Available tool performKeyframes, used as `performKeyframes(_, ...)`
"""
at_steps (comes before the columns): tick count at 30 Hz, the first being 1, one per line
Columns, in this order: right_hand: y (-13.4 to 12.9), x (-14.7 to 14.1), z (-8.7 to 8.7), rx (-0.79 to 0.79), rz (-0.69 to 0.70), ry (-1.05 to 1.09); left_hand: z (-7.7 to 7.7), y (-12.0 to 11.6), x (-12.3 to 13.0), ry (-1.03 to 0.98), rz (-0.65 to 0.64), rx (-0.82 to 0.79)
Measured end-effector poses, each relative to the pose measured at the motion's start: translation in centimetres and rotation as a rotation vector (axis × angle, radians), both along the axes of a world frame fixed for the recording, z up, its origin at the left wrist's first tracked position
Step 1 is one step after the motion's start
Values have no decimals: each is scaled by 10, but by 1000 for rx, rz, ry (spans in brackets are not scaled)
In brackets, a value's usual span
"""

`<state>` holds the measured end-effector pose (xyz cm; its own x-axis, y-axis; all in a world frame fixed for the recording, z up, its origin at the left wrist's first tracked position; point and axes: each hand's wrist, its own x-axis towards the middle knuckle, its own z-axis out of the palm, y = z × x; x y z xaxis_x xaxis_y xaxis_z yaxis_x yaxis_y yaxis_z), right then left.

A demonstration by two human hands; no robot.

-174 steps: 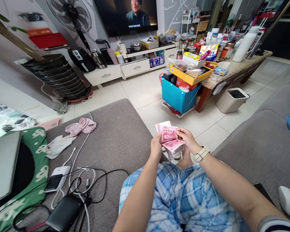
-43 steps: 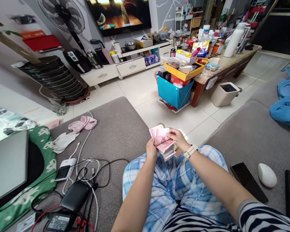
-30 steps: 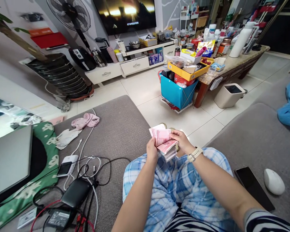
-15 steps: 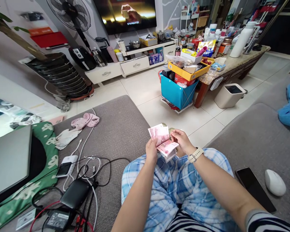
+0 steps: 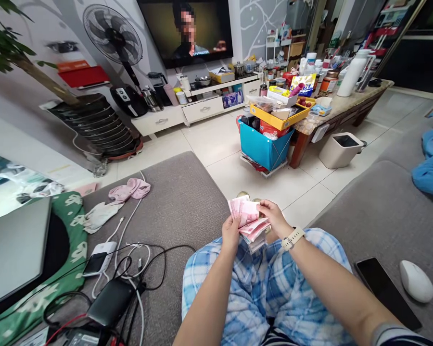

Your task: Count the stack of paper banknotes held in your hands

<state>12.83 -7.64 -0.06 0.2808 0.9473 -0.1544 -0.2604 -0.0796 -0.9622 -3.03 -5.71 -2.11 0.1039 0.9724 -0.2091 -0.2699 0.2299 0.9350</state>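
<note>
A stack of pink banknotes (image 5: pixel 246 217) is held above my knees, which are covered by blue checked trousers (image 5: pixel 260 288). My left hand (image 5: pixel 231 232) grips the stack's left lower side, thumb on top. My right hand (image 5: pixel 273 217), with a pale watch on its wrist, holds the right edge, fingers curled on the top notes. The upper notes are fanned up and to the left; the lower ones hang beneath.
I sit on a grey sofa (image 5: pixel 173 202). To my left lie cables, a black power pack (image 5: pixel 110 302), a phone on a white charger (image 5: pixel 95 262) and a laptop (image 5: pixel 14 254). To my right are a black phone (image 5: pixel 386 293) and white mouse (image 5: pixel 416 281). Ahead stand a blue bin (image 5: pixel 261 146), a cluttered table (image 5: pixel 346 103) and a wastebasket (image 5: pixel 341 150).
Both hands still hold the banknotes; the top notes have shifted between the fingers. The view has tilted slightly, so the hands sit a little lower in the picture.
</note>
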Motion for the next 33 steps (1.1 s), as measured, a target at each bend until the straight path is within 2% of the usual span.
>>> performKeyframes(7, 2, 1, -7, -17, -41, 11, 12, -3, 7, 5, 34, 34)
performKeyframes(11, 3, -1, -9, -26, -7, 70, 14, -2, 3, 42, 41, 61)
performKeyframes(22, 3, -3, -2, -47, 14, 113, 4, -2, -1, 104, 45, 56)
performKeyframes(33, 2, -3, 1, -70, 8, 88, 4, -1, 1, 91, 55, 64)
